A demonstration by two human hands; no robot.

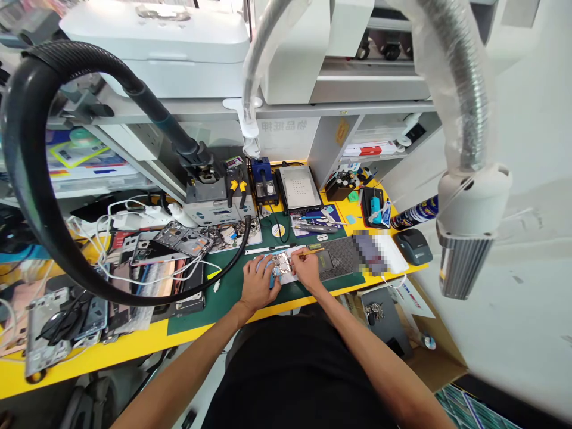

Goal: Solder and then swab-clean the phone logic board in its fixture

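Note:
A small silver and white phone circuit board lies on the bench in front of me, with blue parts along its lower left side. My left hand grips its left side, fingers curled over the edge. At the board's right side, my right hand pinches a slim yellow-gold tool, its shaft pointing up to the right. The tool's tip is hidden by the fingers, so I cannot tell whether it touches the board. A white plate shows under the board.
A green mat covers the yellow bench. Phone parts and white cables crowd the left. A perforated metal plate lies to the right. A black hose loops at left; a lamp-like head hangs at right.

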